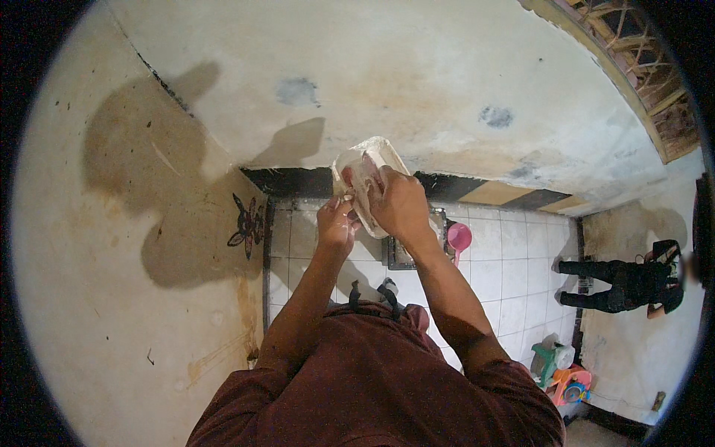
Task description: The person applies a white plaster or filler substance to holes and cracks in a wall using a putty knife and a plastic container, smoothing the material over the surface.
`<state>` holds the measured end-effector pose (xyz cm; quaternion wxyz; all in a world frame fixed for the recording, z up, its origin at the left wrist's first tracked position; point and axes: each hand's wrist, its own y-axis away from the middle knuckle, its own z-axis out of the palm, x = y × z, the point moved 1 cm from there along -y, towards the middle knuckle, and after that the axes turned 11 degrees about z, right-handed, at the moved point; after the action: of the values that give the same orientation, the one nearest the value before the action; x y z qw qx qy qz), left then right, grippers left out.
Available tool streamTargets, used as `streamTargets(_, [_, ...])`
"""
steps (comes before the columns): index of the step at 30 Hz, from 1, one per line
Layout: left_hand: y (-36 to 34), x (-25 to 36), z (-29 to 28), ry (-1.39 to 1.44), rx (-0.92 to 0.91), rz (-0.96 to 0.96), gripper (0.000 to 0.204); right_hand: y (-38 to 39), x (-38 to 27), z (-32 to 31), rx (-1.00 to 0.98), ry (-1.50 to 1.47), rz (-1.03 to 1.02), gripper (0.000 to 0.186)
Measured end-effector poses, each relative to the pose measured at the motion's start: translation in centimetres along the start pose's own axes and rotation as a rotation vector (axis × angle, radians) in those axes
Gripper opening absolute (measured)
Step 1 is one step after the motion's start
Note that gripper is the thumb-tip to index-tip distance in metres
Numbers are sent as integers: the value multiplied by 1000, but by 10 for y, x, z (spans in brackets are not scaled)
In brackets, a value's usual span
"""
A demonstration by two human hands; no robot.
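Note:
A whitish, shallow rectangular tub (383, 149) with rounded corners is held up in front of me, tilted, above the tiled floor. My left hand (337, 223) grips its near left edge, with the fingers closed on the rim. Inside the tub, my right hand (399, 203) presses down with its fingers bent and closed. Pale and reddish patches show by the fingertips; whether that hand holds something there is hidden.
Below my right forearm lies a dark-rimmed square (402, 261) on the white tiles (495, 272). Beside it is a pink dipper (459, 236). A person in dark clothes (625, 283) stands at right, near green and orange plastic items (570, 384). Stained walls (395, 67) rise ahead and left.

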<state>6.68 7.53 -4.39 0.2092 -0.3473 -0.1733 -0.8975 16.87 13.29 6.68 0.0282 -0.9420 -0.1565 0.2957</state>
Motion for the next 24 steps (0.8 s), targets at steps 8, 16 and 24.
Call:
streamTargets(8, [-6, -5, -15, 7, -24, -2, 29, -3, 1, -3, -55, 3, -19, 27])
streamTargets(16, [-8, 0, -11, 50, 5, -20, 33, -6, 1, -10, -24, -127, -61, 19])
streamTargets(24, [-7, 0, -5, 53, 62, -23, 34, -10, 7, -9, -20, -74, 6, 19])
